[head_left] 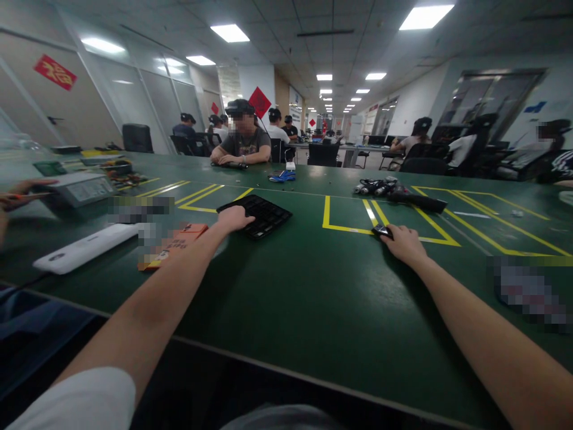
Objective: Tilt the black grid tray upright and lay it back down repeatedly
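Note:
My left hand (235, 220) is closed at the near left edge of a flat black gridded tray (271, 216), which lies on the green table (286, 310). A finger or thumb reaches over the tray's surface, and the other fingers are partly hidden. Off to the right, my right hand (406, 245) grips a small shiny black object (382, 231) by the corner of a yellow tape outline (349, 228). Its exact kind is too small to tell. Left of my left forearm lies an orange packet (179, 242).
A white power-strip-like bar (89, 248) lies at the left, near another person's hand (22, 194) and a grey metal box (78, 190). Black cylinders and cables (380, 186) sit beyond my right hand. A person (244, 140) sits across the table.

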Available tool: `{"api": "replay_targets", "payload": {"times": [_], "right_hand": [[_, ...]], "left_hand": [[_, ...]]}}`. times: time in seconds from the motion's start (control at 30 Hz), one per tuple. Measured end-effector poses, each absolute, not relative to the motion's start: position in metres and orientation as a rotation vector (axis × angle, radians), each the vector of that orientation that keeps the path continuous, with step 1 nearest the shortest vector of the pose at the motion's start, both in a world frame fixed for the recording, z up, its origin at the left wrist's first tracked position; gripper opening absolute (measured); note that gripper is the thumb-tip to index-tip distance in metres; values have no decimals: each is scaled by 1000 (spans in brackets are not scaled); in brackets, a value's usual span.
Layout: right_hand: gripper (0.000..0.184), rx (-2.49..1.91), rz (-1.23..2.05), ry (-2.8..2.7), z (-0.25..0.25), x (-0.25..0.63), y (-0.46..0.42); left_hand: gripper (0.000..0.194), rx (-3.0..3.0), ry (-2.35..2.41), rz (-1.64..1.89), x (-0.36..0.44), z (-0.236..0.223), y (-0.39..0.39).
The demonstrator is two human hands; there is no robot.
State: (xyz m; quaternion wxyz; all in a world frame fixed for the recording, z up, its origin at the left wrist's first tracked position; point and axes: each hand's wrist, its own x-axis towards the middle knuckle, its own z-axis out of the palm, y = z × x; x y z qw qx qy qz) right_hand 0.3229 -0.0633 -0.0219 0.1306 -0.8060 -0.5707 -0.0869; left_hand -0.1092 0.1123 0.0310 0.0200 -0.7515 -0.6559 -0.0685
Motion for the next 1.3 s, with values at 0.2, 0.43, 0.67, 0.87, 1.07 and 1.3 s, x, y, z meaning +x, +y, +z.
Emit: {"api": "replay_targets", "payload": {"times": [0.2,0.43,0.67,0.87,1.07,1.3], "right_hand": [[41,-1873,105,-1732,-20,273,-56],[43,-1109,567,-1699,-30,220,-53],[41,-1065,500,-1868,-32,220,-58],[44,-944,469,-2048,-19,208,-66],[52,-988,342,-2090,-19,209,-65],[58,-990,268,-2141,-18,210,-68]], "left_hand": [[36,-2716,-1883,-900,-44,17,68],[29,-3155,-1404,-1297,21,0,9],[31,-3277,-1168,-1210,14,-2,-4],[34,-3358,-1173,-1034,16,2,0],[3,-3122,-2329,-1767,11,17,8],[11,-3183,-2646,-1801,-8,28,2]]}}
